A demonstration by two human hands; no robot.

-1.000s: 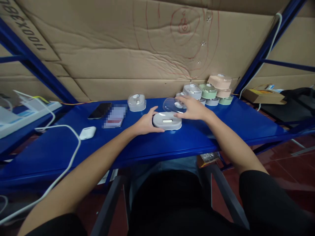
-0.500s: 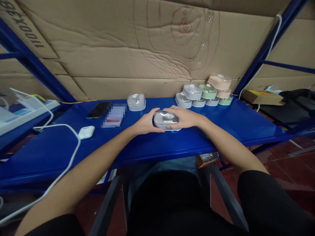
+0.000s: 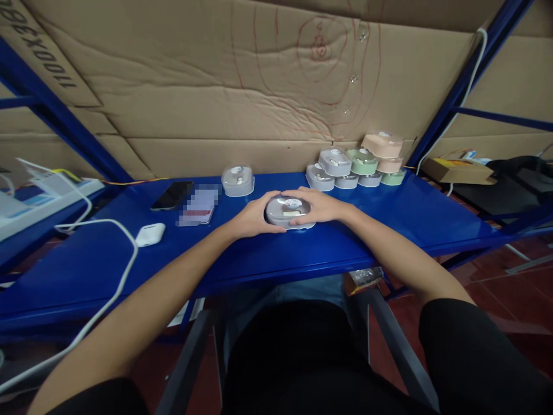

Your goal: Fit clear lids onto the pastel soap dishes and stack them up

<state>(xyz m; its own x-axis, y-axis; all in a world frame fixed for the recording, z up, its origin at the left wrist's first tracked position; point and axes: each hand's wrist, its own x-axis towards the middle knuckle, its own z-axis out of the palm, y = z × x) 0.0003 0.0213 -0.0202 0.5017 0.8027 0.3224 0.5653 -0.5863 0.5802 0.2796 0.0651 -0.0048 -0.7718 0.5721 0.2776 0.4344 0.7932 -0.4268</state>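
Note:
A grey plastic box with a clear domed lid point(image 3: 287, 212) rests on the blue table in front of me, a round sticker on its top. My left hand point(image 3: 256, 219) curves around its left side, fingers behind and thumb in front. From the right, my right hand point(image 3: 319, 206) wraps the other side, its thumb on the front of the lid. What the box contains cannot be made out. Another grey lidded box point(image 3: 238, 181) stands alone behind my left hand. Several grey, green and peach boxes are stacked at the back right, the top one a peach box point(image 3: 382, 144).
Left on the blue table point(image 3: 259, 259) lie a dark phone point(image 3: 171, 196), a second phone with a blurred screen point(image 3: 199, 204) and a white earbud case point(image 3: 150, 234). A white cable point(image 3: 125, 276) crosses the left side. A cardboard wall point(image 3: 194, 109) closes off the back.
Both hands keep the same hold on the grey box. The whole view has shifted slightly, with no clear movement of the box on the table.

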